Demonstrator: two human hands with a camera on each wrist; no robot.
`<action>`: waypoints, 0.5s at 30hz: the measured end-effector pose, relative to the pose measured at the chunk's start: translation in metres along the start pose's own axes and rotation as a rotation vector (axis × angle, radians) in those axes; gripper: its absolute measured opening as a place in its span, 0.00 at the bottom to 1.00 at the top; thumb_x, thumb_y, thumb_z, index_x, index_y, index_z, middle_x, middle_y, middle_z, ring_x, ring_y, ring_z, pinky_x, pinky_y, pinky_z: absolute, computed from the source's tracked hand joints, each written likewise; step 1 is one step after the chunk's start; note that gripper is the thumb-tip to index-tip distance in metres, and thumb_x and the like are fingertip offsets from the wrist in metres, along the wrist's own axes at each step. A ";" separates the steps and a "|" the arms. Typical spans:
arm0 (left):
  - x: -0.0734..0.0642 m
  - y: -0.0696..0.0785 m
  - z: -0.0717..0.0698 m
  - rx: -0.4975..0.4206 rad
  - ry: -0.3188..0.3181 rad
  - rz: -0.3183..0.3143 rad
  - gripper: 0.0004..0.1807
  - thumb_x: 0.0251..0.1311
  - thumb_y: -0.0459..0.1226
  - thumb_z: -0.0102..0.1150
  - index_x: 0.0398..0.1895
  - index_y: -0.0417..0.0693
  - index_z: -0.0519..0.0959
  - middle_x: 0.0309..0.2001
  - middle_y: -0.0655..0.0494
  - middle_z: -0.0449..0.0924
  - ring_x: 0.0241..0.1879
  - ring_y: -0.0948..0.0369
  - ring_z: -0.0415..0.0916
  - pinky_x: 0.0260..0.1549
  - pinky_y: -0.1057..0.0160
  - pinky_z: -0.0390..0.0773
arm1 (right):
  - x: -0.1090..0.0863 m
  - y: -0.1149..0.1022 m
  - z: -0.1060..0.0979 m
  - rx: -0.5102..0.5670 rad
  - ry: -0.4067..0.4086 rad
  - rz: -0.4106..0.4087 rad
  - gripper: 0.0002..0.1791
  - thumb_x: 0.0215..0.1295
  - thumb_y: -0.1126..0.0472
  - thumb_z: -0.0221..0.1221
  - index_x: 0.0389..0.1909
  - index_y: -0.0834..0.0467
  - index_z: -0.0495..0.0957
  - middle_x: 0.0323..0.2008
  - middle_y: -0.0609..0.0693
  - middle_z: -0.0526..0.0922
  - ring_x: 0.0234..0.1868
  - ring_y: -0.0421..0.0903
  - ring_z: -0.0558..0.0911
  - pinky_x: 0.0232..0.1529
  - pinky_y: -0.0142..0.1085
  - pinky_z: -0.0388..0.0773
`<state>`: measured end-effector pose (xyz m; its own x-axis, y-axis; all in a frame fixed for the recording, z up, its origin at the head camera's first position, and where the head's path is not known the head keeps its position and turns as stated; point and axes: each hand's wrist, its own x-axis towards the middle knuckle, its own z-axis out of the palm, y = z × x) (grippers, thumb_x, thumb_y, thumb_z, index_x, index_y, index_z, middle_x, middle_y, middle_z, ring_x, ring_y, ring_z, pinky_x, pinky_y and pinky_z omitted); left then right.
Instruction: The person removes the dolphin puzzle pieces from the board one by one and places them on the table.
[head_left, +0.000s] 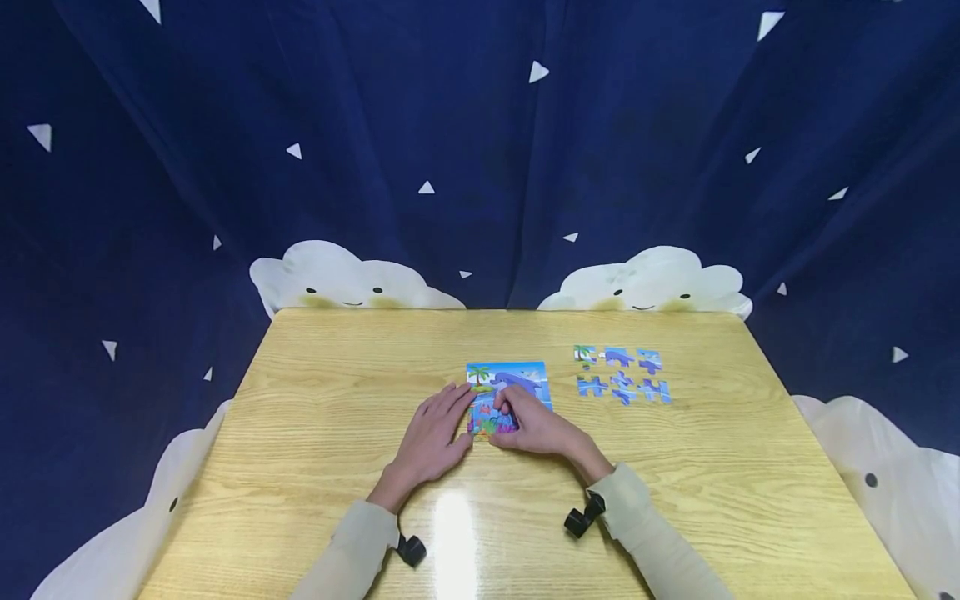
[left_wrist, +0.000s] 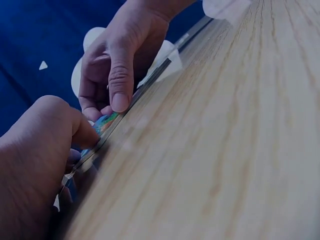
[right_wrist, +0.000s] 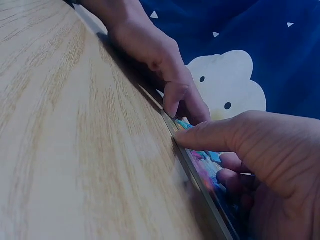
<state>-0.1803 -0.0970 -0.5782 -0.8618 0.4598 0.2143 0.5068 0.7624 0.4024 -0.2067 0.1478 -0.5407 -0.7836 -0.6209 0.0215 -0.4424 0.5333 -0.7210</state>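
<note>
A square jigsaw puzzle board (head_left: 517,367) with a dolphin and palm tree picture lies on the table. My left hand (head_left: 437,435) rests along its left side, fingers extended and thumb at the near corner. Over the board's near right part, my right hand (head_left: 536,423) has its fingers curled, with the thumb (right_wrist: 205,136) at the near edge. Between that thumb and the fingertips, a small blue puzzle piece (right_wrist: 214,156) sticks up at a slant from the board. The right palm and fingers hide part of the picture in the head view.
Several loose puzzle pieces (head_left: 623,388) lie in two rows to the right of the board. The wooden table (head_left: 337,358) ends at a dark blue curtain (head_left: 480,125), with white cloud cushions (head_left: 345,279) along its edges.
</note>
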 end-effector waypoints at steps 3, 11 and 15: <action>0.000 0.000 0.001 -0.002 0.015 0.010 0.34 0.74 0.48 0.45 0.80 0.49 0.64 0.80 0.54 0.60 0.81 0.50 0.53 0.76 0.45 0.54 | 0.000 0.000 0.000 -0.005 0.002 -0.005 0.24 0.60 0.55 0.74 0.48 0.57 0.72 0.41 0.51 0.72 0.41 0.44 0.71 0.43 0.36 0.71; 0.000 0.001 -0.001 -0.001 -0.016 -0.010 0.32 0.78 0.50 0.44 0.81 0.51 0.63 0.81 0.56 0.59 0.81 0.51 0.51 0.77 0.46 0.52 | -0.001 0.001 -0.001 0.000 -0.001 -0.009 0.23 0.60 0.56 0.73 0.49 0.58 0.73 0.41 0.52 0.72 0.41 0.45 0.71 0.43 0.36 0.70; 0.000 0.001 -0.002 0.009 -0.033 -0.021 0.34 0.78 0.54 0.42 0.82 0.52 0.61 0.82 0.56 0.57 0.82 0.52 0.49 0.77 0.46 0.52 | 0.000 0.001 -0.001 0.017 0.004 -0.010 0.23 0.58 0.57 0.73 0.48 0.58 0.73 0.41 0.53 0.72 0.41 0.46 0.71 0.42 0.36 0.70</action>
<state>-0.1799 -0.0965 -0.5761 -0.8712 0.4582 0.1762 0.4887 0.7761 0.3985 -0.2075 0.1489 -0.5411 -0.7809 -0.6239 0.0317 -0.4429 0.5172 -0.7323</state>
